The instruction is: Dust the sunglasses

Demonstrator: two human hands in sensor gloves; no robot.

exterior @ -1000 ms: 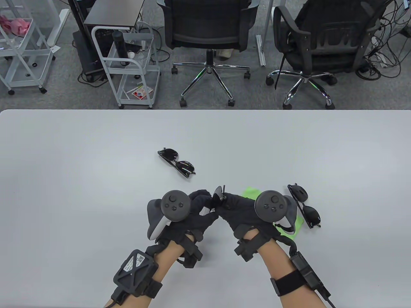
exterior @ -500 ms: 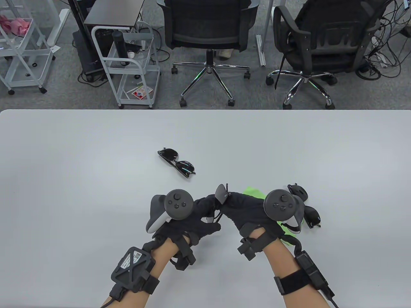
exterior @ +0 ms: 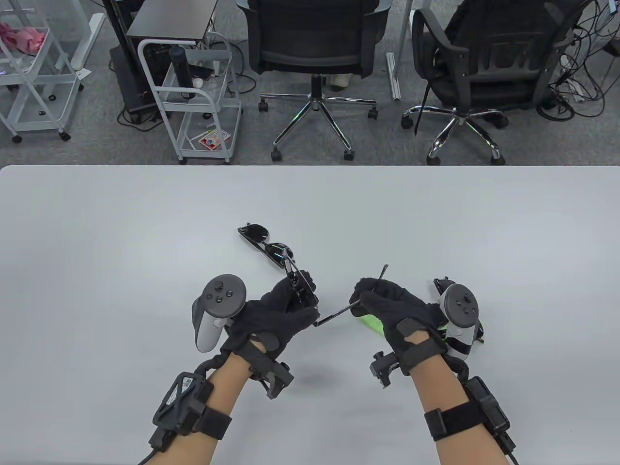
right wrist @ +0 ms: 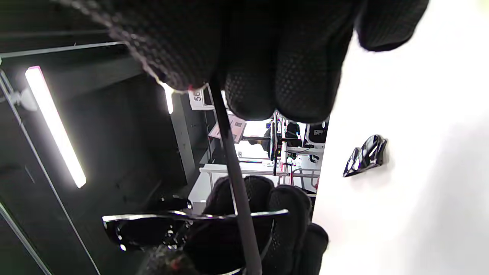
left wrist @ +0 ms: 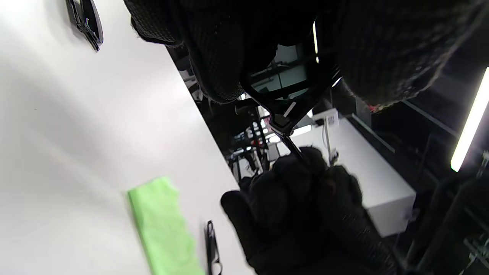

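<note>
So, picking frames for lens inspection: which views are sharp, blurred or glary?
Table view: sharp, evenly lit, soft shadows under both arms. Left wrist view: green cloth and right hand smeared, tabletop washed out. Right wrist view: table blown white, bright ceiling strip, glove fingers close and dark.

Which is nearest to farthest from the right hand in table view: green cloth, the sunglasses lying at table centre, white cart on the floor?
From the right hand:
1. Green cloth, on the table directly under the hand.
2. Sunglasses at table centre, to the far left of the hand.
3. White cart, on the floor beyond the table's far edge.
</note>
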